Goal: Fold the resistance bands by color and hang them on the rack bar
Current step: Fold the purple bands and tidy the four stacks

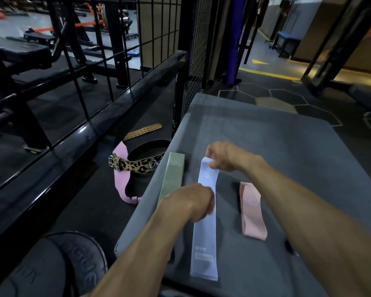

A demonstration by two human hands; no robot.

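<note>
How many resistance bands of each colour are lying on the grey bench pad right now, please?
Green band: 1, lying flat at the pad's left edge
Lavender band: 1, held by the left hand and right hand
Pink band: 1, lying to the right
Total: 3 on the grey bench pad

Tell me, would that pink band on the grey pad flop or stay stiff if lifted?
Probably floppy: the pink band lies flat on the grey pad in soft, slightly kinked layers. It looks thin, so likely light. Being flat fabric, it should slide or bunch when pushed, not roll.
</note>
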